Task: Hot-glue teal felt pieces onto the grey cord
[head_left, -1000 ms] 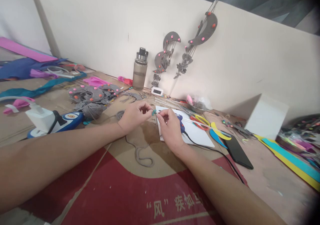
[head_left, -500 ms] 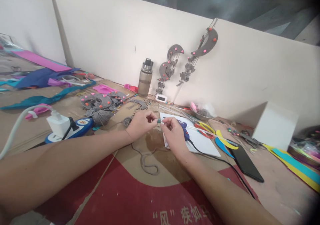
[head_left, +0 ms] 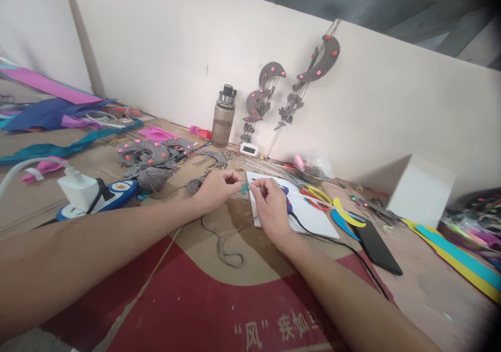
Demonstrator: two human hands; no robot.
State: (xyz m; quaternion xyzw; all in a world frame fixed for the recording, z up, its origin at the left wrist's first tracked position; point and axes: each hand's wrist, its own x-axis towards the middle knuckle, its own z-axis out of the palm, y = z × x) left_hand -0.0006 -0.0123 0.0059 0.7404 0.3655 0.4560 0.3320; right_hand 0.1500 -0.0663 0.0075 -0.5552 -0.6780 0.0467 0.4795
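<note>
A small teal piece (head_left: 245, 188), perhaps felt or cloth, is between the fingertips of both hands. My left hand (head_left: 218, 191) pinches it from the left. From the other side, my right hand (head_left: 271, 206) has its thumb and forefinger closed at the piece's edge; what exactly they grip is too small to make out. Behind the right hand, a blue glue gun (head_left: 288, 204) lies on a white pad (head_left: 319, 227), partly hidden. A coil of grey cord (head_left: 194, 186) rests beside the left wrist, and a loose loop of grey cord (head_left: 230, 262) lies below the hands.
Scissors (head_left: 319, 195), a yellow crescent (head_left: 348, 213) and a black phone (head_left: 378, 247) lie on the right. A power strip (head_left: 117, 190) with a charger stands left. Behind are a bottle (head_left: 223, 119) and a small clock (head_left: 249, 149). Grey moon garlands (head_left: 326, 62) hang on the wall.
The view has shifted slightly, so the scene sits a little further left and up. More of the teal piece shows between the fingertips, which stay close together.
</note>
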